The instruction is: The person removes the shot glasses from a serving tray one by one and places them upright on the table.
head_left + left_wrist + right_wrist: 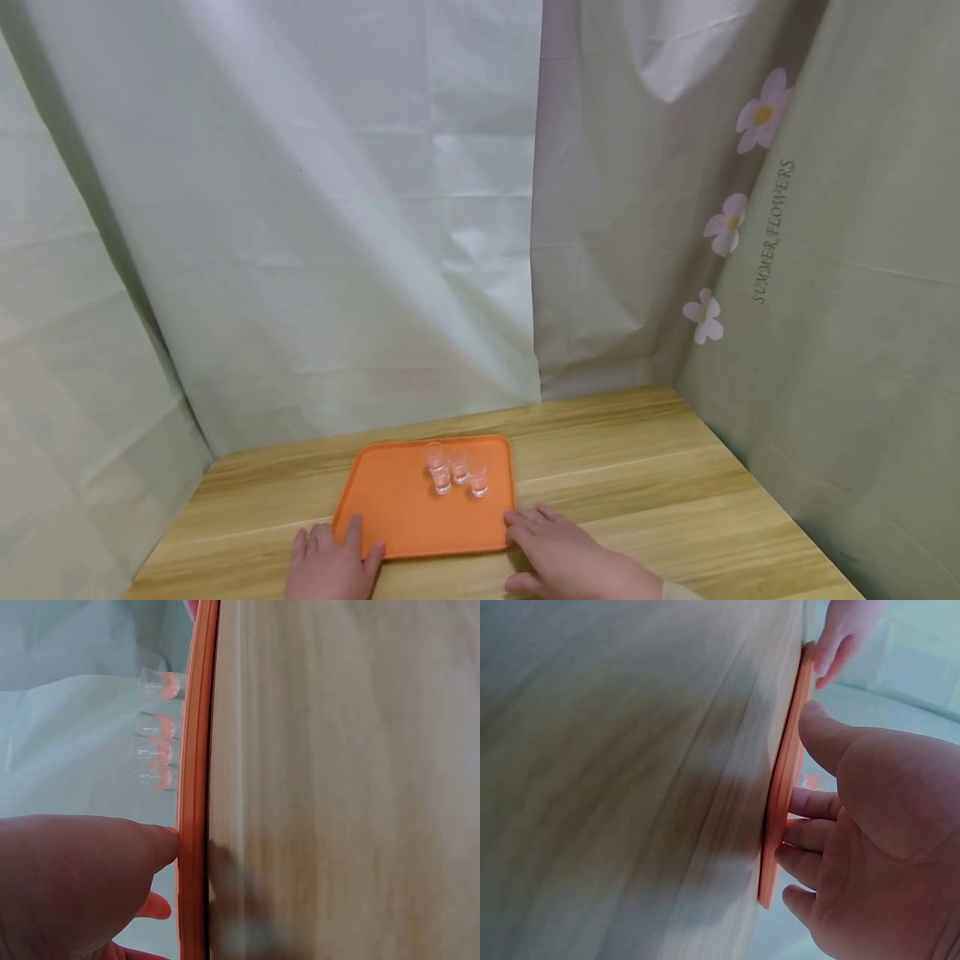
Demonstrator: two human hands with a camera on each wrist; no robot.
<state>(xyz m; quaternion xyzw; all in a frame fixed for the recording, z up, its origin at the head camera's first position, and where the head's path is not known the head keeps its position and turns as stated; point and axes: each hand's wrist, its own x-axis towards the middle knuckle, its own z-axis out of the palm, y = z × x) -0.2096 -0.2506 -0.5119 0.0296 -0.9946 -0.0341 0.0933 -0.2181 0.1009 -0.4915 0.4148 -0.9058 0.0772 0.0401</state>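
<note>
Head view: left hand (330, 562) and right hand (562, 557), fingers spread, touch orange tray (427, 527) near its near corners; shot glasses (459, 467) stand farther.

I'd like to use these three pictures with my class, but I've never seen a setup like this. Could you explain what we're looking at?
There is no machine here, just a person's two bare hands. The wide picture comes from a camera on the head, looking forward and down. The other two come from cameras on the wrists, so the table seems turned sideways.

On the wooden table lies an orange tray with four small clear cups standing on it. The left hand touches its near left corner; the right hand touches its right edge, near the front. Neither hand is holding a cup.
</note>
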